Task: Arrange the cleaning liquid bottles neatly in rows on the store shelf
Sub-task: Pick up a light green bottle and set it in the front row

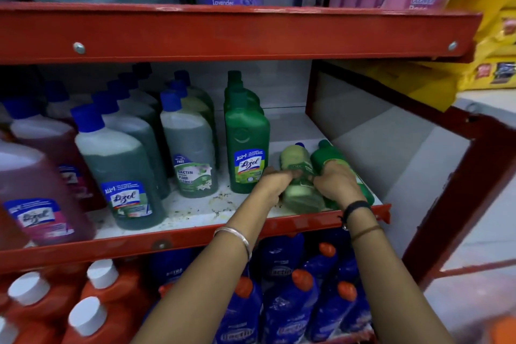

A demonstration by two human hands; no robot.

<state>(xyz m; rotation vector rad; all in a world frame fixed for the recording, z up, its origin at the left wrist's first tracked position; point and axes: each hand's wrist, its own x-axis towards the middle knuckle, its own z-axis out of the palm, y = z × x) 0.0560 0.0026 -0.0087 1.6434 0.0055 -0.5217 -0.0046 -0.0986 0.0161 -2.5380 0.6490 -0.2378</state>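
Note:
Two bottles lie on their sides at the right front of the middle shelf (195, 212). The pale green bottle (296, 159) has a blue cap pointing back. Right beside it lies a dark green bottle (325, 158). My left hand (272, 184) grips the pale green bottle's left side near the label. My right hand (337, 184) rests over both, fingers curled on the dark green bottle. To the left, upright rows stand: dark green Lizol bottles (247, 145), blue-capped Bactin bottles (190, 145) and blue-capped Lizol bottles (120, 165).
Large pink Lizol jugs (36, 193) fill the shelf's left end. The red upper shelf beam (223, 33) hangs just above the bottle caps. A red side frame (452, 187) closes the right end. Below are blue Bactin bottles (287, 313) and orange white-capped bottles (92, 310).

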